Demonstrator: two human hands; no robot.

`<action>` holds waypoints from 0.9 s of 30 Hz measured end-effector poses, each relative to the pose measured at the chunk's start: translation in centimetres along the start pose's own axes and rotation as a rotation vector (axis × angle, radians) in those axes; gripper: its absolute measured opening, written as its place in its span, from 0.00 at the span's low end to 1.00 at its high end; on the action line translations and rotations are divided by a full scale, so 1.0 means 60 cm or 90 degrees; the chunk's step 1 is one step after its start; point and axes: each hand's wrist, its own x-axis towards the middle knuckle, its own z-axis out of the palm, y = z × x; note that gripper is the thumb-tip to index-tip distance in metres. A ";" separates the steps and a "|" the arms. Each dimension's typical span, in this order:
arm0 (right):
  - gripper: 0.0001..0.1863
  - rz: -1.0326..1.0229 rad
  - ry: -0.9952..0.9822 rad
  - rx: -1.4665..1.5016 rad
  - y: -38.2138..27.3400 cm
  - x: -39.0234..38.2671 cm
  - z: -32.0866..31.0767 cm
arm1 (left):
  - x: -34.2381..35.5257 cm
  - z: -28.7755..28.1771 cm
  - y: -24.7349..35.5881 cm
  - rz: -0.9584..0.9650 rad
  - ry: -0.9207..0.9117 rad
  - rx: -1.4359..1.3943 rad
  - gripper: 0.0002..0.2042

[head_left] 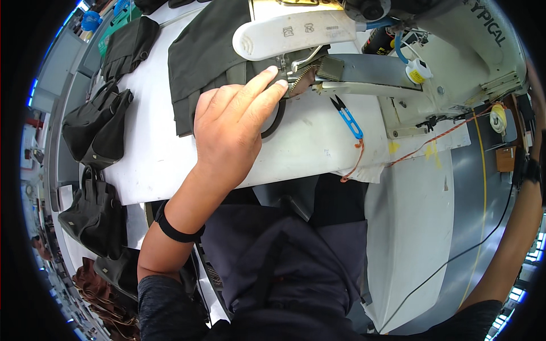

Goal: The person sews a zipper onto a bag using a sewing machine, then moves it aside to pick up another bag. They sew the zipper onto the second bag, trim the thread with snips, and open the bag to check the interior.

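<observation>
My left hand [230, 128] lies over a dark green bag [199, 62] on the white sewing table. Its index and middle fingers stretch toward the metal presser foot [293, 65] of a sewing machine. I cannot see the thumb. A curved zipper [301, 80] and a small tab [331, 68] of the bag sit at the foot, over the machine's narrow arm [369, 73]. Part of a dark handle loop [276, 120] shows beside the hand. At the far right rim, my right hand [534, 96] is raised beside the machine's end, its fingers too dark and cut off to make out.
Blue thread snips [350, 117] on an orange cord lie right of the bag. A white rounded cover [296, 35] juts over the work. Several dark bags [99, 125] line the left side, with brown pieces [102, 290] below. The machine body [472, 57] stands at right.
</observation>
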 end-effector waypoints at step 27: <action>0.27 -0.505 -0.200 0.528 0.200 -0.006 0.034 | 0.001 0.013 0.004 -0.060 0.020 -0.057 0.18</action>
